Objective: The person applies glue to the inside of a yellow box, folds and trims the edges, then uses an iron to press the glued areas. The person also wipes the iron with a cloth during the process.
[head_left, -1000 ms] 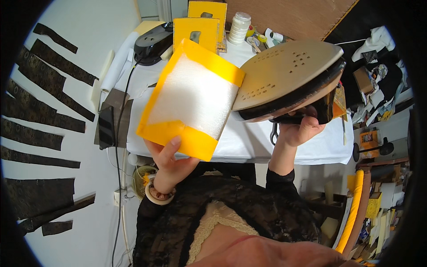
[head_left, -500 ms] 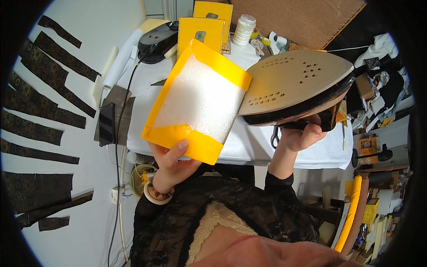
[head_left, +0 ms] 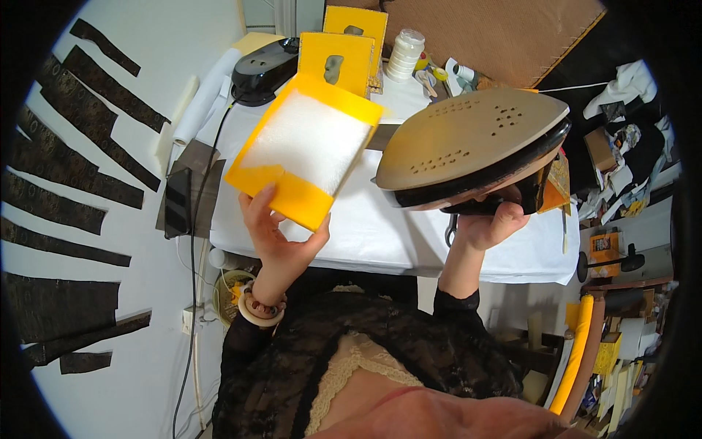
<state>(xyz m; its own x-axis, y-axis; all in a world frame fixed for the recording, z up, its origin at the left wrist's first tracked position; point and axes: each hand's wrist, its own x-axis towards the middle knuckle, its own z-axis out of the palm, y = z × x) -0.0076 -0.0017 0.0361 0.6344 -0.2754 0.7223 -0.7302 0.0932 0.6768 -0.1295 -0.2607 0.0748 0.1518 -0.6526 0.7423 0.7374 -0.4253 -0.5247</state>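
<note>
My left hand (head_left: pixel 276 228) grips the near edge of a tilted panel (head_left: pixel 311 135), which has a white foam-like face and yellow folded borders. The thumb and fingers press on its lower border. In my right hand (head_left: pixel 493 227) is a clothes iron (head_left: pixel 475 143), held up by its handle with the pale, holed soleplate turned up. A gap separates the iron from the panel. Both are above the white-covered table (head_left: pixel 395 245). Most of my right fingers are hidden behind the handle.
Two yellow boards (head_left: pixel 333 58) stand at the back, beside the black iron base (head_left: pixel 265 73) and a white jar (head_left: pixel 405 55). A phone (head_left: pixel 177 203) lies at the left, near a black cord (head_left: pixel 201 183). Dark patterned fabric strips (head_left: pixel 51 205) hang on the left wall.
The panel has moved away from the iron, and tilted further back in my left hand. The iron has shifted slightly left and down. They touched or overlapped in view before; now they are apart.
</note>
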